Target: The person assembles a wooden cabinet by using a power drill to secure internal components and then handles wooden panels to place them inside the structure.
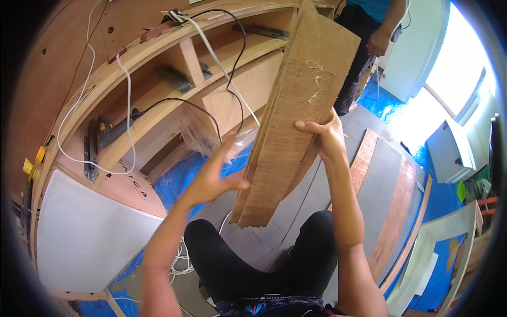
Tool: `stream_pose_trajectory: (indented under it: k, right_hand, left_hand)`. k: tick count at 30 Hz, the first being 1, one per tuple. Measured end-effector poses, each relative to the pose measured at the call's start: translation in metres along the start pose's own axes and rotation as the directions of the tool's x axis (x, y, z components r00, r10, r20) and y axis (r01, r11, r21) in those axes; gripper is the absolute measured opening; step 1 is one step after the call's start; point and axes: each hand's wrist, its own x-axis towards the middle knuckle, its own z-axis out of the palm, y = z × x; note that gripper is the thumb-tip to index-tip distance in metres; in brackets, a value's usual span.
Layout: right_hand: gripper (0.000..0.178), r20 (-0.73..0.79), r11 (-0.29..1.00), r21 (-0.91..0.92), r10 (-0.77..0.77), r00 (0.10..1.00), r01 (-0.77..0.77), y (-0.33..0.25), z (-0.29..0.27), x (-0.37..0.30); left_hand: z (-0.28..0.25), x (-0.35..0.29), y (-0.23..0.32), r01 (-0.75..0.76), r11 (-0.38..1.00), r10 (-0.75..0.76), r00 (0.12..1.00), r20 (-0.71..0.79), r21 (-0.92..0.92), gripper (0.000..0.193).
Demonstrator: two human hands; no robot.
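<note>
A bundle of long plywood strips (296, 105) stands tilted in front of me, its layers lying against each other, with rough, ragged lower ends. My right hand (326, 136) grips its right edge, with the thumb on the broad face and the fingers behind. On the other side, my left hand (214, 177) is slightly blurred, its fingers spread apart. Its thumb tip is at the strips' left edge; whether it touches cannot be made out. Pale loose fibres (315, 90) cling to the face of the front strip.
A curved wooden cabinet frame (193, 63) fills the left, holding a corded power tool (113, 131) and drawer slides. White and black cables hang across it. Another person's hand (378, 42) is at the far right. Long boards (393, 211) lie on the floor beside blue sheeting (443, 248).
</note>
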Motion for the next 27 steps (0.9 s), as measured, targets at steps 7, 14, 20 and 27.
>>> stream_pose_trajectory:
  k: [7,14,20,27]
  right_hand:
    - [0.078,-0.064,0.998,-0.061,0.024,0.998,-0.028,0.012,-0.061,0.051]
    - [0.076,0.130,0.999,-0.048,-0.009,0.991,0.016,0.039,-0.135,0.067]
    - [0.060,-0.015,0.999,-0.019,0.027,1.000,-0.027,0.049,-0.141,0.087]
    - [0.036,-0.086,0.987,-0.098,0.118,0.989,-0.126,-0.017,-0.140,0.131]
  left_hand:
    - [0.118,0.140,-0.024,0.109,0.917,-0.140,0.989,-0.055,-0.383,0.125]
    - [0.148,0.206,-0.062,0.042,0.815,-0.095,0.994,-0.061,-0.577,0.116]
    - [0.151,0.253,-0.049,0.081,0.733,-0.093,0.995,0.019,-0.675,0.100]
    - [0.145,0.286,0.008,0.211,0.544,-0.140,0.977,0.160,-0.812,0.072]
